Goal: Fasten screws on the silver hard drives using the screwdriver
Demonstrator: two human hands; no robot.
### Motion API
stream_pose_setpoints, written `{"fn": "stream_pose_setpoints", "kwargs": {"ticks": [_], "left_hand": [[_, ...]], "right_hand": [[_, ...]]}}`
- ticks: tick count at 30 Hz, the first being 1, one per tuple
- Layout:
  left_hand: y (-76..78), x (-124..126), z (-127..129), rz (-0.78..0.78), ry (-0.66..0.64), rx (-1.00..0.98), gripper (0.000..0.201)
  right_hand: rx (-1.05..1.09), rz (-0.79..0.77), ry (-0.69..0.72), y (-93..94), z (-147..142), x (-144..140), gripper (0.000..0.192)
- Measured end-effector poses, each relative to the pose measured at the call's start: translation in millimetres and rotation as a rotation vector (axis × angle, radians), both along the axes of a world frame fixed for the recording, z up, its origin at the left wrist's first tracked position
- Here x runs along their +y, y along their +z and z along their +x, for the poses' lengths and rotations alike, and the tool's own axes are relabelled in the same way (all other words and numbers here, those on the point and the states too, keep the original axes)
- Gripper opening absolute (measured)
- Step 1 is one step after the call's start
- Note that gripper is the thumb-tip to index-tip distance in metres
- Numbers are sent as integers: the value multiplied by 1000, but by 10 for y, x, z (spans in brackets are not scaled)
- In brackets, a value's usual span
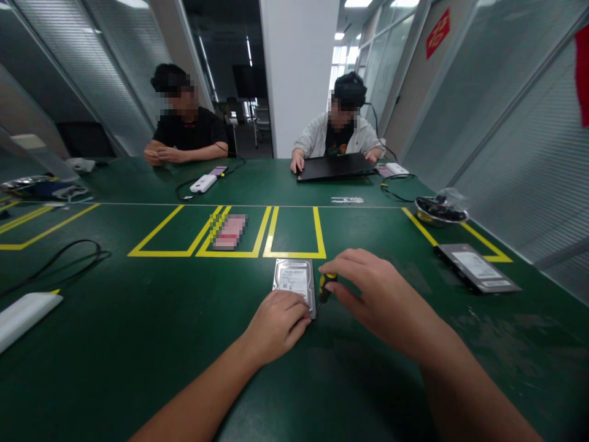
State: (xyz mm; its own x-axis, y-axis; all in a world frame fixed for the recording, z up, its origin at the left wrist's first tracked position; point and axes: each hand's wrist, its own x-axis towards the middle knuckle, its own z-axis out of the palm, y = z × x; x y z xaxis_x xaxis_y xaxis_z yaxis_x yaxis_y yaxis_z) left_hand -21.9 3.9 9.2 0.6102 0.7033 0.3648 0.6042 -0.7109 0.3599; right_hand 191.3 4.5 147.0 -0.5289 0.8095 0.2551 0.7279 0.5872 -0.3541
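Head view, nearest first: my left hand (276,325) lies on the near edge of the hard drive (294,282), fingers curled down over its corner and pinning it flat to the green desk (138,344). My right hand (372,294) has its grip closed around a small screwdriver (326,287) with a yellow and black handle, held just beside the drive's right edge; I cannot see the tip, so I cannot tell whether it touches a screw.

The drive sits label up in front of me, just short of the yellow tape boxes (294,236). I judge it a stiff metal block, fairly heavy for its size, smooth on top and likely to slide on this mat unless pressed down. Its long side edges look like the best place to take hold, keeping off the label face.

To the right lies a second flat drive (476,270), and beyond it a metal bowl (440,212). A cable (64,258) loops at left. At the far side, two people sit, one with hands on a black laptop (335,167).
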Motion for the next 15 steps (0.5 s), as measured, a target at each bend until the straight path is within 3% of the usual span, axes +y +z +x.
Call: {"fn": "stream_pose_setpoints", "kwargs": {"ticks": [15], "left_hand": [[8, 7, 10, 5, -2, 10, 6]], "right_hand": [[22, 5, 8, -12, -14, 22, 15]]}}
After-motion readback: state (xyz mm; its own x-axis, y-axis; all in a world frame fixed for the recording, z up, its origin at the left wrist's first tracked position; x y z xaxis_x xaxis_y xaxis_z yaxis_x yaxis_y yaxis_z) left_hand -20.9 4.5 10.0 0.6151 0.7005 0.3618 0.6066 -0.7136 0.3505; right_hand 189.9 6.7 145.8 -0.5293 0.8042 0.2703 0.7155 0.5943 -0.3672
